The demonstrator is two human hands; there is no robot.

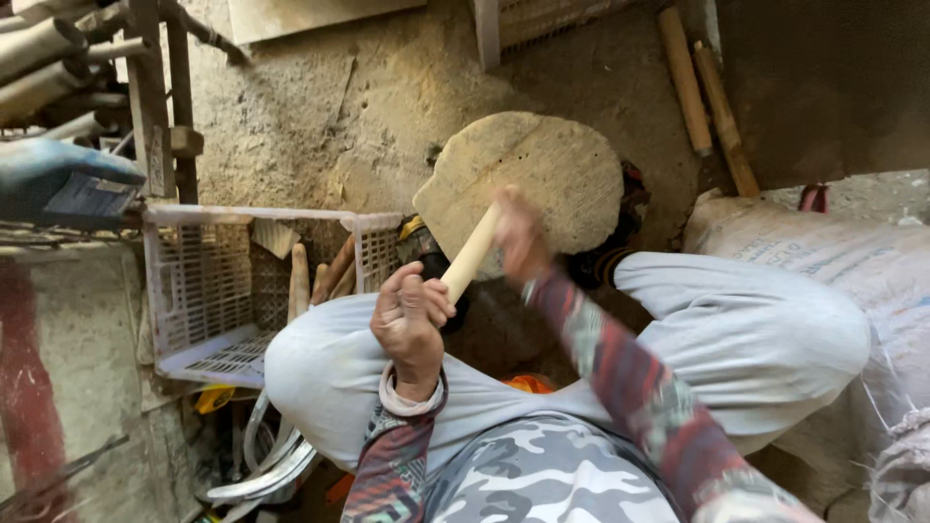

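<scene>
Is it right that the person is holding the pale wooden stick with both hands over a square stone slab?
Not quite. The stone slab is round, not square, as the head view shows. The rest holds: the left hand wraps the lower end of the pale wooden stick and the right hand holds its upper end, over the slab.

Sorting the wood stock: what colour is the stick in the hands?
Pale cream stick, bare wood, seen in the head view.
</scene>
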